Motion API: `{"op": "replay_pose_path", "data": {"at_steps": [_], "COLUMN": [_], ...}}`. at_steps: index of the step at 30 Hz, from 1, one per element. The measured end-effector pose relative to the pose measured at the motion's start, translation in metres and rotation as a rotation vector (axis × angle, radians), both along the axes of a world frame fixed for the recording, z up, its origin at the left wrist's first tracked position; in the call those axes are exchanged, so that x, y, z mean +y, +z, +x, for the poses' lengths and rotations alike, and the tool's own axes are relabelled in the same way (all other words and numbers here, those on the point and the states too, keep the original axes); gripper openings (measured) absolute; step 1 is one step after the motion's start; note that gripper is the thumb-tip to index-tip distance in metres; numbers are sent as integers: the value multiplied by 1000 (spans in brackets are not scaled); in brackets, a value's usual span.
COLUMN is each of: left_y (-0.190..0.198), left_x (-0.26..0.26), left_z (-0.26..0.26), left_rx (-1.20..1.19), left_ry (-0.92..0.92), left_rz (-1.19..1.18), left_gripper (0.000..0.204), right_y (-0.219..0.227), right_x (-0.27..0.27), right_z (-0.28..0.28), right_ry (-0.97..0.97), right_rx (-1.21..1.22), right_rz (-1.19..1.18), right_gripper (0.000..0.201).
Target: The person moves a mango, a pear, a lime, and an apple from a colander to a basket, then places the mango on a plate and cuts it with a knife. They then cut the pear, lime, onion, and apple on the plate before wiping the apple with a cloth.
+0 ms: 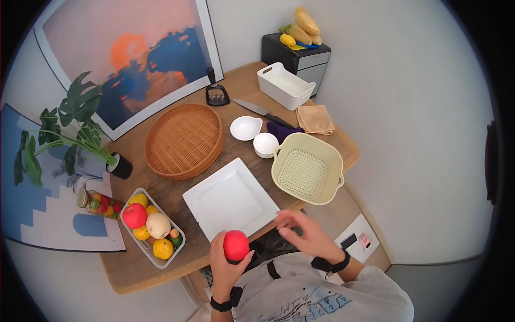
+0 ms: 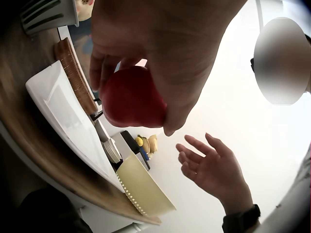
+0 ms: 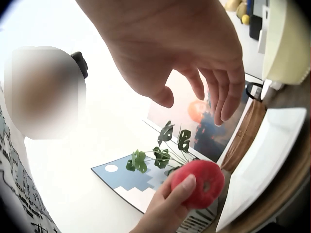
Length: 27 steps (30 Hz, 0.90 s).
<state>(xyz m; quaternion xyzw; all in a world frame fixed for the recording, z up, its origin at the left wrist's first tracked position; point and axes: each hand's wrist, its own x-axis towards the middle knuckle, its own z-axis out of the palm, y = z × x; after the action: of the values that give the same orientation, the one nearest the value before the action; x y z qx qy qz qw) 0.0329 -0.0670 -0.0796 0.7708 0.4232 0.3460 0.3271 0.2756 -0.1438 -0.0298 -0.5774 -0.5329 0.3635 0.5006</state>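
A round red fruit [image 1: 236, 246] is gripped in the left hand [image 1: 224, 268], near the table's front edge. In the left wrist view the fingers and thumb of the left hand [image 2: 155, 43] curl round the red fruit [image 2: 133, 97]. To its right, the right hand [image 1: 304, 235] is raised with relaxed, slightly bent fingers and holds nothing; it is close to the front corner of a square white plate [image 1: 230, 198]. The right wrist view shows the right hand [image 3: 180, 53] apart from the fruit [image 3: 199, 184], which the left hand holds.
A grey basket [image 1: 179, 249] of fruit stands at the left beside a jar [image 1: 99, 205]. Behind the plate are a woven tray [image 1: 184, 140], white bowls [image 1: 246, 129], a knife [image 1: 252, 107] and a white bin [image 1: 286, 88]. A pale green colander [image 1: 306, 169] sits at the right.
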Motion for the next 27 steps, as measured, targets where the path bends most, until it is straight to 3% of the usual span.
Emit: {"op": "replay_pose_path", "data": {"at_steps": [2, 6, 8, 13, 16, 19, 27], "left_y": [-6, -12, -14, -14, -10, -11, -4], "left_x": [-2, -4, -6, -9, -13, -14, -13], "left_z": [-2, -4, -6, -9, -13, -16, -12], "left_rx": [-4, -33, -24, 29, 46, 32, 52], "left_ry": [2, 12, 13, 13, 39, 66, 47], "left_rz": [-14, -95, -93, -57, -38, -32, -1], "left_gripper": [80, 77, 76, 73, 70, 67, 67], "right_y": [29, 37, 24, -42, -67, -63, -119], "right_x": [-4, 7, 26, 67, 76, 86, 126], "right_z": [27, 104, 152, 263, 293, 297, 365], "right_ry": [-97, -272, -345, -518, -517, -497, -705], "right_rx": [-98, -282, -125, -422, -404, -438, -253], "right_rz": [33, 100, 33, -145, -166, -230, -427], "right_gripper": [34, 26, 25, 35, 40, 43, 45]}}
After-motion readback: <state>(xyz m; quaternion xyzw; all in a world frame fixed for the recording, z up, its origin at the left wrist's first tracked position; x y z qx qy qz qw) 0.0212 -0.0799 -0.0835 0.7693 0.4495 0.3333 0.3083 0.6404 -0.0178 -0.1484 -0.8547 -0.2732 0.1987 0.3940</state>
